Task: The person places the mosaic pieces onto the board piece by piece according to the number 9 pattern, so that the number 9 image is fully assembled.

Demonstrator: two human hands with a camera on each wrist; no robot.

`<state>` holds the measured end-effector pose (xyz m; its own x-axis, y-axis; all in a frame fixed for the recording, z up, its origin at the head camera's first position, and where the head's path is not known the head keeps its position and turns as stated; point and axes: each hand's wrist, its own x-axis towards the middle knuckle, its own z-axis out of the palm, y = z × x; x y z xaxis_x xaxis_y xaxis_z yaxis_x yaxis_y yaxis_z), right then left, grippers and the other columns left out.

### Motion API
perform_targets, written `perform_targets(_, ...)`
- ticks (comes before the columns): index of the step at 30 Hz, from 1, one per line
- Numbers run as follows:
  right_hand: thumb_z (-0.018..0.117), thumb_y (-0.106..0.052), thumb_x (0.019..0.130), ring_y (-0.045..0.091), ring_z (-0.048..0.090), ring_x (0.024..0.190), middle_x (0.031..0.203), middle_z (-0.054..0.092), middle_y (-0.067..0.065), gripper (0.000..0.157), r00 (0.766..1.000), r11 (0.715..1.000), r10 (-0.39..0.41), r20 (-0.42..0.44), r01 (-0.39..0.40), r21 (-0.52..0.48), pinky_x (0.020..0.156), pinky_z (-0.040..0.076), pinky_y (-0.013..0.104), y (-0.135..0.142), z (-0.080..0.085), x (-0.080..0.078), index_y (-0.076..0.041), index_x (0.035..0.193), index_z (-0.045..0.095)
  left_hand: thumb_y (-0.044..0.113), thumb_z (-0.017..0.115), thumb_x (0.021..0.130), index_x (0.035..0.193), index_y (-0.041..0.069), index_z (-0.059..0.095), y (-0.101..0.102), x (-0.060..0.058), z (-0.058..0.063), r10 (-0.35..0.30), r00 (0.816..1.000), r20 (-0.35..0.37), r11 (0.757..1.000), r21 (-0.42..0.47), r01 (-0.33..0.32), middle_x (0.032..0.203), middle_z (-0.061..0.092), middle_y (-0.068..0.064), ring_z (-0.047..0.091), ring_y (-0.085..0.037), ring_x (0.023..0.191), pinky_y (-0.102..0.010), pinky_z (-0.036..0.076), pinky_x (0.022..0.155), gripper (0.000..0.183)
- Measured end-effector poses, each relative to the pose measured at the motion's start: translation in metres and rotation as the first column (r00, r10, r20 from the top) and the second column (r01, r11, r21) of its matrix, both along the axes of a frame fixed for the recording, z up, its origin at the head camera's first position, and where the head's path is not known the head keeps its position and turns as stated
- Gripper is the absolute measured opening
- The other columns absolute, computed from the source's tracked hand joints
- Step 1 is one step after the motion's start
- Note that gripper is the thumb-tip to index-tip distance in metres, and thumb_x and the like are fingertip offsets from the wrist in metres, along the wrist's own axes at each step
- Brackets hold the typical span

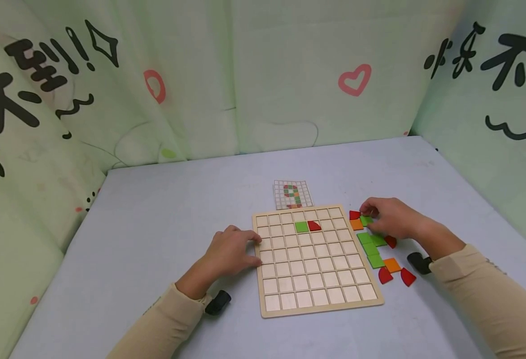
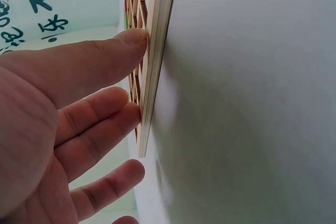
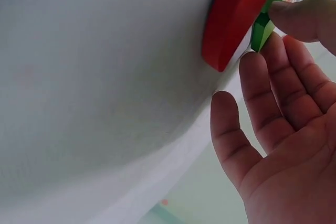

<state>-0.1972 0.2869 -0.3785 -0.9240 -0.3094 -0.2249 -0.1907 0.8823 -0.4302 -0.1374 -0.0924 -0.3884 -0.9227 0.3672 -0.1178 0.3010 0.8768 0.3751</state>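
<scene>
A wooden grid board lies flat on the table, with a green square tile and a red quarter-round tile side by side in one upper row. My left hand rests its thumb and fingertips at the board's left edge; in the left wrist view, the thumb touches the frame. Beyond the right edge, my right hand pinches another green square tile between thumb and fingers. That green tile shows at the fingertips in the right wrist view, beside a red quarter-round tile.
Loose green tiles, orange square tiles and red quarter-round tiles lie along the board's right side. A printed pattern card sits behind the board. Pale green curtains stand around the table.
</scene>
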Motion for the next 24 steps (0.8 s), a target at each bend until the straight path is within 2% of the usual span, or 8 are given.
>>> perform_targets(17,0.070,-0.004,0.083,0.036,0.054,0.100,0.110,0.063,0.018,0.039,0.999,1.000,0.028,-0.023,-0.028,0.010,0.092,0.049,0.055,0.0006,0.0001,-0.0003,0.008,0.118,0.057,0.031,0.084,0.081,0.112,0.018,0.072,-0.0002,0.0000,-0.0001,-0.008,1.000,-0.002,1.000,0.003,0.008,0.107,0.071,0.003,0.054,-0.027,0.114,-0.047,0.042,0.091,0.036)
perform_targets(24,0.070,-0.006,0.084,0.036,0.054,0.100,0.109,0.063,0.019,0.039,0.999,0.999,0.026,-0.036,-0.025,0.019,0.092,0.049,0.055,-0.0005,0.0073,0.0021,0.008,0.118,0.056,0.031,0.085,0.080,0.113,0.018,0.072,0.0001,0.0002,-0.0002,-0.004,1.000,-0.001,1.000,0.005,0.004,0.107,0.071,0.004,0.053,-0.027,0.115,-0.047,0.042,0.091,0.037)
